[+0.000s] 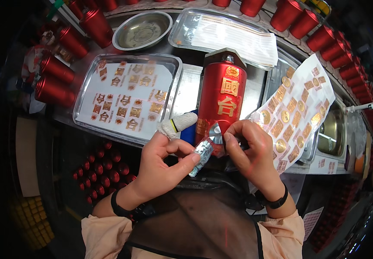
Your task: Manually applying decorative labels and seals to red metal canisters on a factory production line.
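A glossy red bottle [222, 86] with gold lettering lies in front of me, its neck pointing away and its base toward my hands. My left hand [162, 162] pinches a silvery decal strip [202, 156] between thumb and fingers, just below the base. A white knitted finger cover [178, 124] with a yellow and black band sits on its raised index finger. My right hand [253, 146] is closed in a pinch at the base's right side, touching or almost touching it. What its fingertips hold, if anything, is hidden.
To the left, a metal tray [175, 82] holds gold decals on white backing. A decal sheet [301, 105] droops on the right, near a metal basin [334, 136]. Behind are a round bowl [143, 30] and a tray with white paper [234, 36]. Red bottles [95, 28] line the edges.
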`<action>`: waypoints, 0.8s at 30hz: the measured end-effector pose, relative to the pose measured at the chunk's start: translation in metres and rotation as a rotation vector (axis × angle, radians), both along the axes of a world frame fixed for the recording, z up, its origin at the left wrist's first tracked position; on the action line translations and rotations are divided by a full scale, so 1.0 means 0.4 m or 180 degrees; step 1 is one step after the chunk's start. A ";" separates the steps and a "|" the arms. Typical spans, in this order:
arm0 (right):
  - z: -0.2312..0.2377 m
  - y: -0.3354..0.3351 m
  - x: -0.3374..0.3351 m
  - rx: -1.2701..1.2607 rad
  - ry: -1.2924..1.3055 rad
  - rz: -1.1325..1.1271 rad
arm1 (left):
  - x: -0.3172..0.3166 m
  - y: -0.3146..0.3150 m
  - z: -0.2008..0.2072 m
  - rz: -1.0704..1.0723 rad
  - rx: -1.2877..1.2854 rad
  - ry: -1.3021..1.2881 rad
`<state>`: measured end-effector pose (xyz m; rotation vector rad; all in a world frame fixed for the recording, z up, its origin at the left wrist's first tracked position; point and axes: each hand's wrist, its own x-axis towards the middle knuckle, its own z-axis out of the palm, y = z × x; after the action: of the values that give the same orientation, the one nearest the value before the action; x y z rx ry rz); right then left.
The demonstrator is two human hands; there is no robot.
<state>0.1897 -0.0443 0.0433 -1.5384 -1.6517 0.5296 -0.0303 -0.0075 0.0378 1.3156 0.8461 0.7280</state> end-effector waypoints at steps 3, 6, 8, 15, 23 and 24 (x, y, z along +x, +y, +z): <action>-0.003 -0.003 0.002 -0.0026 0.0018 -0.0010 | 0.002 -0.002 0.001 0.0036 0.0001 -0.0092; -0.001 -0.003 0.004 -0.0064 0.0054 -0.0030 | 0.004 -0.010 -0.002 0.0224 -0.0088 -0.0185; -0.003 -0.007 0.006 -0.0088 0.0048 -0.0071 | 0.007 -0.007 0.003 0.0228 -0.0046 -0.0246; -0.001 -0.014 0.008 -0.0133 0.0232 -0.0080 | 0.005 -0.007 0.002 0.0322 -0.0064 -0.0383; 0.015 0.007 -0.016 -0.0051 0.0076 0.0086 | 0.005 -0.010 0.005 0.0276 -0.0108 -0.0340; 0.009 0.008 -0.016 0.0062 0.0087 0.0028 | 0.005 -0.010 0.006 0.0305 -0.0121 -0.0339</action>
<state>0.1833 -0.0410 0.0470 -1.5042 -1.6389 0.5357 -0.0285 -0.0116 0.0403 1.1981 0.8374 0.8461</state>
